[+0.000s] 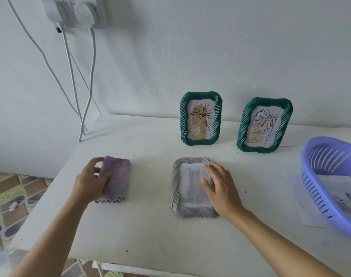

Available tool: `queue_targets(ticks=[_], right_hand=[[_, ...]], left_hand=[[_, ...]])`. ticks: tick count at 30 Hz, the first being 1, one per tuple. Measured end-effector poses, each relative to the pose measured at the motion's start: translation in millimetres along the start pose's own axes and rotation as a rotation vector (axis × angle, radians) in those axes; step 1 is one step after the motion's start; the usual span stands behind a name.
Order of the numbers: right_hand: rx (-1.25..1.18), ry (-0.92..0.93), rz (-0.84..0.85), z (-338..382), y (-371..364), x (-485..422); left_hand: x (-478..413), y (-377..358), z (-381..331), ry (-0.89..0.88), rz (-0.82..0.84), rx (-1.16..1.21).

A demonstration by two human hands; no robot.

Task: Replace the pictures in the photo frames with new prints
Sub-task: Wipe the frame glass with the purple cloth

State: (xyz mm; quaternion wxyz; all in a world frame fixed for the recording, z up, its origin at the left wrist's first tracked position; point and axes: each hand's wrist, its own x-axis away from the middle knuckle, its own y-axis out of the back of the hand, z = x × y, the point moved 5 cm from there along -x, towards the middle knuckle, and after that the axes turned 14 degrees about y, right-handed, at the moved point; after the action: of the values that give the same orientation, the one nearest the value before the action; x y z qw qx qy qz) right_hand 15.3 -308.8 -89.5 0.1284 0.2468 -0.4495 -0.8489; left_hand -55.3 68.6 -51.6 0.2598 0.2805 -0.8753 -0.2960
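Purple cloth (116, 176) on the left, and we had our left hand (90, 180) clamped on it: thumb over the top, fingers curled round its far edge, the folded pad lying on the white counter (150, 226). A wipe of the glass looked to be the step in hand. Over to the right, our right hand (220, 188) lay spread and fairly flat on the grey frame (177, 188), thumb on the cat picture (192, 182) and fingertips at the upper right corner. It gripped nothing. We judged it was simply pinning the frame so it would not skate under the cloth. That frame lay face up on the counter just in front of us, the cat picture inside it. Behind it stood two more, upright near the wall and out of the working space: the left green frame (200, 95) with a flower drawing and the right green frame (243, 134) with a leaf. At the far right a lilac basket (310, 176) sat tilted over some loose sheets (305, 208). We took those for prints, though they were too blurred to read. Whether the cat was a new print or an old one, we could not tell.
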Motion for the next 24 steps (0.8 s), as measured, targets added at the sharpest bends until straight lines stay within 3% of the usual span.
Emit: queue_targets(ticks=[7, 15, 24], right_hand=[[0.077, -0.014, -0.003, 2.4, -2.0, -2.3], [0.076, -0.016, -0.069, 2.7, 7.1, -6.7], [-0.016, 0.012, -0.079, -2.2, 8.6, -1.6]], left_hand=[[9.7, -5.7, -1.4, -0.323, -0.131, -0.128], [-2.4, -4.1, 9.6, -0.278, -0.229, -0.385], [10.0, -11.8, 7.5, -0.212, -0.15, -0.453]])
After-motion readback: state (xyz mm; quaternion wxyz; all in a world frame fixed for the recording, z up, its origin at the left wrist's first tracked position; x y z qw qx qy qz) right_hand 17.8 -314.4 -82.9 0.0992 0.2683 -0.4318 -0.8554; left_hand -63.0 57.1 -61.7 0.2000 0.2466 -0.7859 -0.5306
